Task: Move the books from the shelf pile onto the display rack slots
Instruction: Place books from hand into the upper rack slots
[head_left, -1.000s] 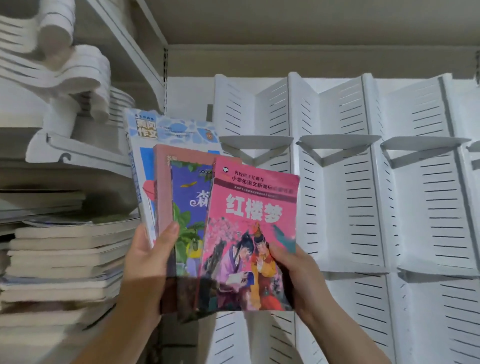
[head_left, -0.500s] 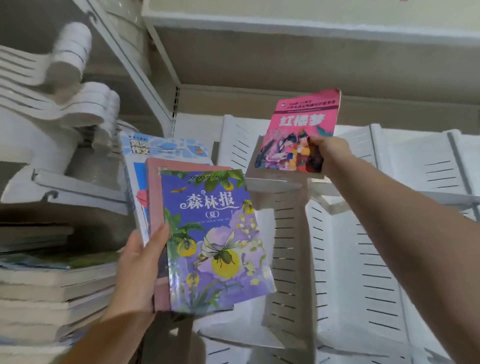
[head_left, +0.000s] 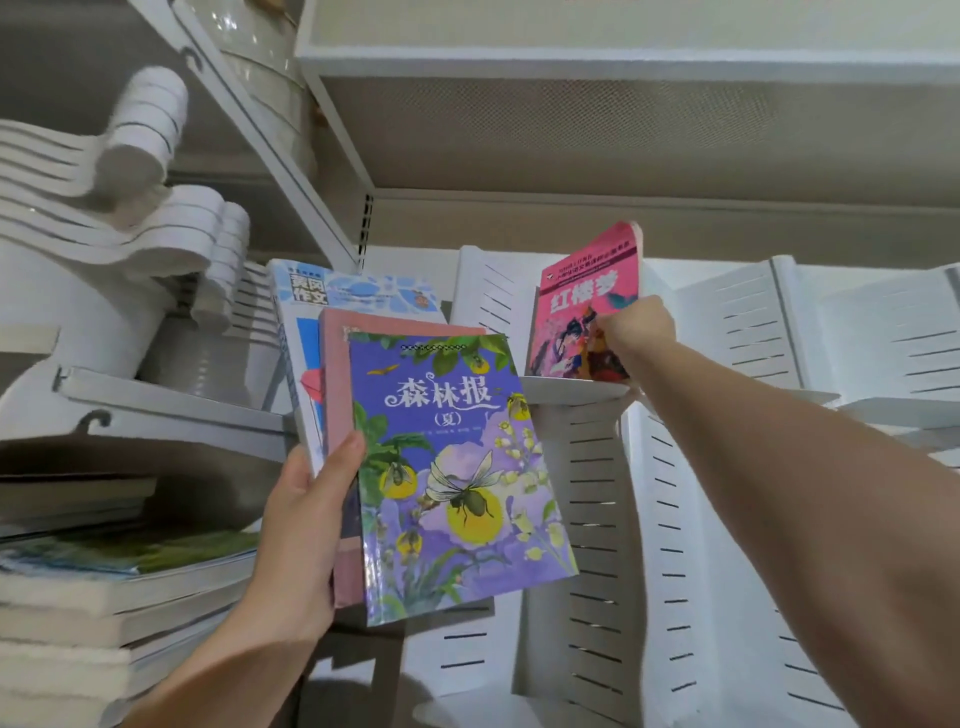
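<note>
three books (head_left: 457, 467) in left hand (head_left: 301, 530) — right hand (head_left: 636, 332) grips pink book (head_left: 582, 312).

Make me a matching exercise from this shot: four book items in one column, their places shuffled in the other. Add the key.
Things
1. pink book
2. purple book
3. blue-and-white book
4. book pile

Places
A. rearmost of the books held by the left hand
B. lying flat at the lower left
C. upright at an upper rack slot, gripped by the right hand
D. frontmost of the books held by the left hand

Pairs: 1-C, 2-D, 3-A, 4-B
</note>
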